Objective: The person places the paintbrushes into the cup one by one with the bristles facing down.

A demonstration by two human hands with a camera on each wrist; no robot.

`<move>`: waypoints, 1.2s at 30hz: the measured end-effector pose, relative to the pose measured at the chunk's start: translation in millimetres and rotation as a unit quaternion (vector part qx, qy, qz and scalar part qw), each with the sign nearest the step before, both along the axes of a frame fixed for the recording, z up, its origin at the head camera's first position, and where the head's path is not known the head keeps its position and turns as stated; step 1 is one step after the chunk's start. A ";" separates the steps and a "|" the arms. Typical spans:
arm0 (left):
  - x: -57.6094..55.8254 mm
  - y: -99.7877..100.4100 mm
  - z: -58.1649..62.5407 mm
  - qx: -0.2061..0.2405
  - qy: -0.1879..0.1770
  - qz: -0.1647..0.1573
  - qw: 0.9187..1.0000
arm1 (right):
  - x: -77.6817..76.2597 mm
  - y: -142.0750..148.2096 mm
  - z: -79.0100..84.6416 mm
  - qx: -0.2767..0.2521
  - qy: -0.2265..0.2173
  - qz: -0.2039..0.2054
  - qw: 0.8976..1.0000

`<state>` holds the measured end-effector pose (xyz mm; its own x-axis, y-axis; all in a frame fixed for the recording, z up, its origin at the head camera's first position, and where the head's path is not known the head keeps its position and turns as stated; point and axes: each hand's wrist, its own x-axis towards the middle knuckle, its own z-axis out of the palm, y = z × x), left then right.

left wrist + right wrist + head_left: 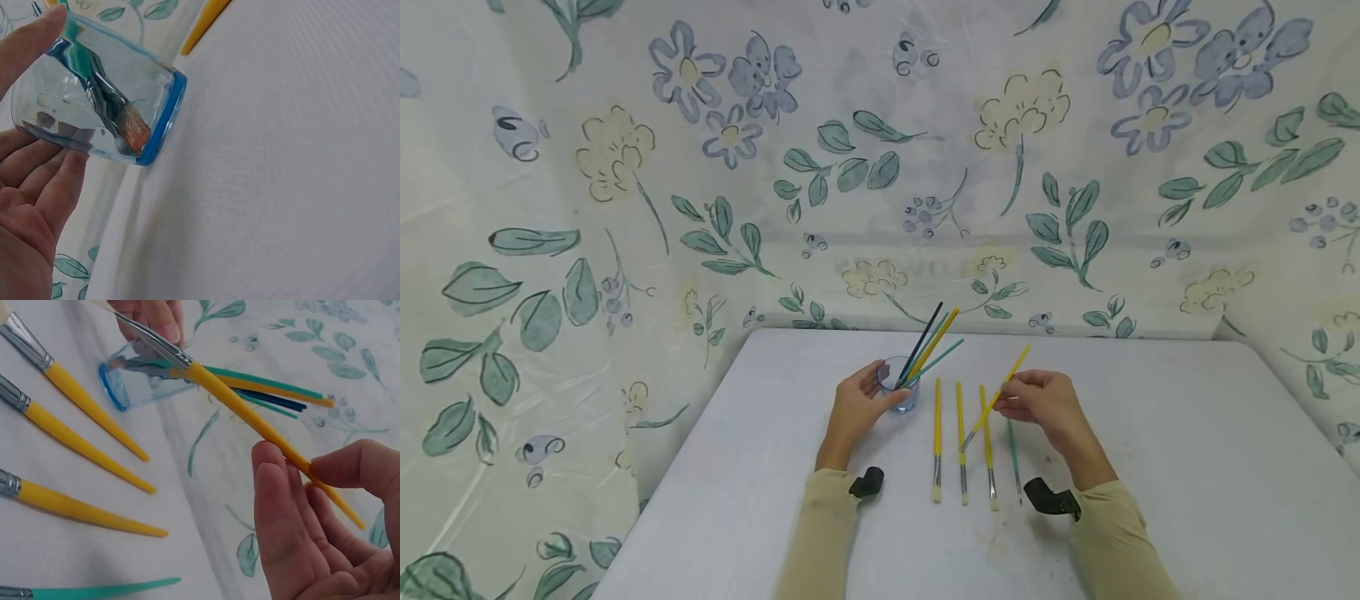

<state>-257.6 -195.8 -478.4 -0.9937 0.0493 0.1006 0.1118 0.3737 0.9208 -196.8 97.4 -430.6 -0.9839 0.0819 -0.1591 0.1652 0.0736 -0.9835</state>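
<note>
My left hand point(853, 412) holds a clear glass point(908, 406) with a blue base point(164, 119), thumb on one side and fingers on the other. Several paintbrushes lean in it, bristles down, with teal, yellow and dark blue handles point(921, 343). On the right, my right hand point(1045, 408) pinches a yellow paintbrush point(234, 409) near the tail of its handle between thumb and fingers. That brush slants, its bristle end pointing down toward the left, above the brushes on the table.
Three yellow paintbrushes point(937, 425) and a teal paintbrush point(1014, 454) lie in a row on the white table point(760, 500), bristles toward me. Behind the table hangs a flower-patterned sheet point(865, 242). A small black device sits on each wrist.
</note>
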 end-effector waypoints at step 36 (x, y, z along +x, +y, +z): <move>-0.6 -2.0 -1.2 0.022 0.002 -0.013 1.000 | -13.9 -45.5 40.5 -0.111 0.150 -0.082 0.979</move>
